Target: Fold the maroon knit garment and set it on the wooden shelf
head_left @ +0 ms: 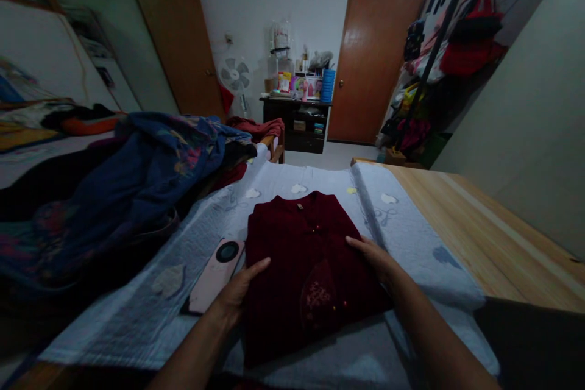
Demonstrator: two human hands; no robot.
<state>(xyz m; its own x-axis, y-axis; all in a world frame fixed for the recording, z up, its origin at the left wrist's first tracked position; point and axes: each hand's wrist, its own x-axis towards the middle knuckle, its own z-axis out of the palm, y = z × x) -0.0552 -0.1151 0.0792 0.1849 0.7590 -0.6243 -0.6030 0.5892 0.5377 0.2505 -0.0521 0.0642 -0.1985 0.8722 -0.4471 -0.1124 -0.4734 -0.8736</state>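
A dark red button-front top [292, 268] lies folded into a near rectangle on the pale blue bedsheet [292, 173], with its neckline away from me. It has a small collar label and a leaf-shaped embroidered patch. My left hand [238, 287] grips its left edge, the thumb on top and the other fingers mostly hidden along the side. On the opposite edge my right hand [377, 261] holds it the same way, its fingers out of sight. Just left of the top, close to my left hand, rests a pink phone [212, 286] with a round dark camera ring.
A heap of clothes, with a blue floral garment [150, 164] on top, covers the left side. Bare wooden boards [461, 213] run along the right. Beyond stand a dark cabinet [295, 128], a white fan [235, 76] and a brown door [372, 61]. Bags [475, 42] hang at right.
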